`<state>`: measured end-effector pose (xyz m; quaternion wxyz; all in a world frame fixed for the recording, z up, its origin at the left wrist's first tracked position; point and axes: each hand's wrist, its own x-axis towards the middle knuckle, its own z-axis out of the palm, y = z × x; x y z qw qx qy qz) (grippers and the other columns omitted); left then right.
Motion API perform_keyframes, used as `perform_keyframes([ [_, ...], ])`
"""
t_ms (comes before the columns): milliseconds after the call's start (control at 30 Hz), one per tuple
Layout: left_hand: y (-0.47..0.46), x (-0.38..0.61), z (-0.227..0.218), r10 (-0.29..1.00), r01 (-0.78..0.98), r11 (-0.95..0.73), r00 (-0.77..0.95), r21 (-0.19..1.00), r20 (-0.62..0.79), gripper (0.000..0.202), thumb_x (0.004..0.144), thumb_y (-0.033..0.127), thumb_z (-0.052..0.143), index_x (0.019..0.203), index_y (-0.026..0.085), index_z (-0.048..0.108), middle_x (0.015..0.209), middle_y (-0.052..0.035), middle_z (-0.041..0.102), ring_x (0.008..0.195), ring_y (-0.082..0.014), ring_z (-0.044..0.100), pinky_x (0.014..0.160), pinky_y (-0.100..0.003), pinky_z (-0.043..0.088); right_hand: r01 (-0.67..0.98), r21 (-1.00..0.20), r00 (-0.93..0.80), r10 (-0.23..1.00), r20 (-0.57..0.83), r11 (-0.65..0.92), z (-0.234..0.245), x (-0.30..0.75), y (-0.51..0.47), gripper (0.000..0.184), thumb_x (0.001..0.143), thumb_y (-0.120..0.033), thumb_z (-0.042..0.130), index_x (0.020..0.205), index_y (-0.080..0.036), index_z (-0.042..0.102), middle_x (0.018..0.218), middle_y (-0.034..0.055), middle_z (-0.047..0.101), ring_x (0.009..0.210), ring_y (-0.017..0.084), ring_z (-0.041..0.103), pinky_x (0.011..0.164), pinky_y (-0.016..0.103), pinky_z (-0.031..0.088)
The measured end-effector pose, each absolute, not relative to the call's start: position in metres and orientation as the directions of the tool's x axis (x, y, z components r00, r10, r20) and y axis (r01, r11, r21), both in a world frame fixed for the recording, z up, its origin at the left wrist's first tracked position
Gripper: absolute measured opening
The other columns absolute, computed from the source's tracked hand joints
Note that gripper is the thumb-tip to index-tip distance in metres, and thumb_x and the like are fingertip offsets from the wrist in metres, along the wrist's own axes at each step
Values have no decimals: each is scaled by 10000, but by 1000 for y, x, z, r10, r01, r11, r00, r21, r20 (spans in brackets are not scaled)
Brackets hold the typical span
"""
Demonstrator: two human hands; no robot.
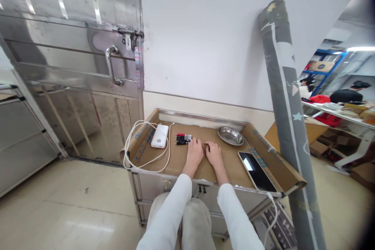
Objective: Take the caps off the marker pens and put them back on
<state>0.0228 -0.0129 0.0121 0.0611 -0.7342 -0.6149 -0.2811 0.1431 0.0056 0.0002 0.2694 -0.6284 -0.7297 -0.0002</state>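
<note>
Several pens (183,139), black ones and one with a red barrel, lie side by side on the brown cardboard top (178,160) of a metal cart. My left hand (195,153) rests palm down at the pens' right ends, its fingers stretched out; whether it touches them I cannot tell. Just to its right, my right hand (214,154) lies on the cardboard with fingers loosely bent and apart, nothing visible in it. Beyond the right hand sits a round metal dish (231,136). A phone (257,172) with a lit screen lies at the cart's right front.
A white power bank (159,136) with a looped white cable (126,152) is on the left. Folded cardboard walls (272,154) line the sides. A tall grey patterned roll (285,86) leans at the right, a metal door (88,58) stands left. People work in the background.
</note>
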Motion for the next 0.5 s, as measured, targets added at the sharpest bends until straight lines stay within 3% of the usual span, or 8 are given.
perform_keyframes([
  [100, -14, 21, 13, 827, 947, -36, -152, 319, 542, 361, 848, 84, 363, 1184, 55, 493, 1273, -238, 480, 1178, -300, 473, 964, -428, 396, 911, -348, -66, 911, 407, 221, 1, 143, 4, 329, 844, -131, 370, 1064, -190, 607, 1150, 62, 630, 1058, 187, 530, 897, 298, 343],
  [200, -14, 18, 12, 802, 910, 107, -318, 401, 506, 428, 836, 91, 376, 1255, 37, 451, 1299, -271, 462, 1220, -334, 444, 989, -492, 368, 911, -347, -67, 910, 409, 223, 3, 142, 2, 326, 840, -132, 376, 1062, -194, 606, 1144, 62, 633, 1050, 189, 532, 885, 299, 345],
  [300, -14, 18, 10, 822, 906, 109, -313, 409, 475, 429, 848, 91, 351, 1261, 32, 452, 1271, -280, 486, 1211, -336, 456, 983, -513, 369, 912, -344, -65, 909, 411, 221, 4, 141, 1, 324, 836, -129, 379, 1058, -198, 605, 1143, 62, 631, 1048, 187, 528, 874, 296, 345],
  [500, -16, 20, 11, 822, 941, 124, -274, 314, 499, 366, 867, 81, 323, 1190, 49, 490, 1196, -241, 529, 1109, -294, 505, 955, -473, 390, 913, -345, -66, 912, 405, 219, 5, 141, 1, 325, 847, -133, 365, 1069, -189, 596, 1133, 68, 631, 1037, 200, 525, 864, 303, 336],
])
